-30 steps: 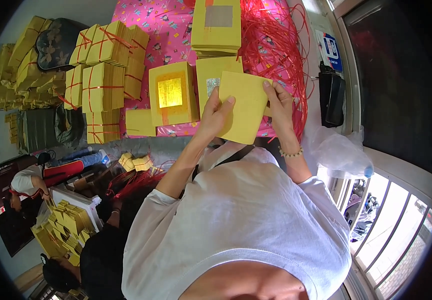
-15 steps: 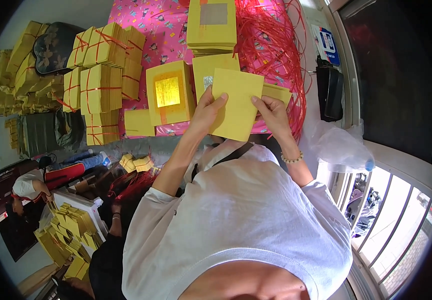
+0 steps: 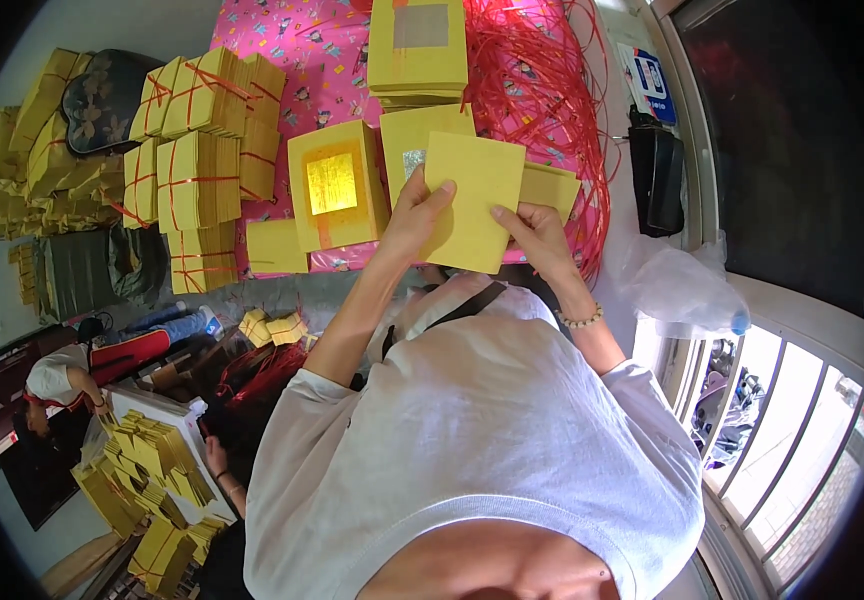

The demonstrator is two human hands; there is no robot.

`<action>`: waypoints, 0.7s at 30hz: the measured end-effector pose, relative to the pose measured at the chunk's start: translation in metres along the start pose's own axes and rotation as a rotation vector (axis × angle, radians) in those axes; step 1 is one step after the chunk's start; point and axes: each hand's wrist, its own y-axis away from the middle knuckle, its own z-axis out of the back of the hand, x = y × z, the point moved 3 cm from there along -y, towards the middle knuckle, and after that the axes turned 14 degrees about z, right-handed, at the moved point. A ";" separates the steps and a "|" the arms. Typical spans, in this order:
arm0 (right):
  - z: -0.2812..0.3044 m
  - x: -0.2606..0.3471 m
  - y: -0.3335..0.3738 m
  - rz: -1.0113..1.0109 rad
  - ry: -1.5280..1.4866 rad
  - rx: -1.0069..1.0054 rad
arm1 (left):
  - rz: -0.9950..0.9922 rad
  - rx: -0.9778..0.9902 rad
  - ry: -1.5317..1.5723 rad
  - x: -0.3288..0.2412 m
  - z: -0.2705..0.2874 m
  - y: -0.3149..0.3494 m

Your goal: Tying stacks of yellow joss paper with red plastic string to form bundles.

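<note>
Both my hands hold a small stack of yellow paper sheets above the edge of the table. My left hand grips its left edge with the thumb on top. My right hand, with a bead bracelet on the wrist, pinches its lower right corner. Under the held sheets lies a yellow stack with a silver foil square. To its left sits a stack with a gold foil square. A taller stack with a grey foil square stands further back.
A pink patterned cloth covers the table, with a heap of red strings at the right. Yellow paper bundles tied with red string are piled at the left. Another person sits at lower left by more yellow stacks. A clear plastic bag lies at the right.
The held yellow sheets have shifted slightly left and toward me. My right hand slid from their upper right edge to the lower right corner.
</note>
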 end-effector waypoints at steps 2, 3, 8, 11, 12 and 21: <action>-0.001 -0.001 0.000 -0.012 -0.016 0.000 | -0.019 -0.019 -0.017 0.003 0.002 -0.002; -0.002 -0.002 0.000 -0.024 -0.033 0.002 | -0.044 -0.037 -0.041 0.004 0.004 -0.003; -0.002 -0.011 0.006 -0.032 -0.026 0.091 | -0.039 -0.047 -0.071 0.004 0.008 -0.004; -0.001 -0.017 0.009 -0.074 0.025 0.091 | -0.042 -0.050 -0.033 0.004 0.007 -0.004; -0.001 -0.020 0.010 -0.100 0.068 0.090 | -0.036 -0.083 -0.032 0.000 0.009 -0.002; -0.013 -0.027 0.028 -0.094 -0.018 0.003 | -0.087 -0.145 -0.021 0.000 0.018 -0.004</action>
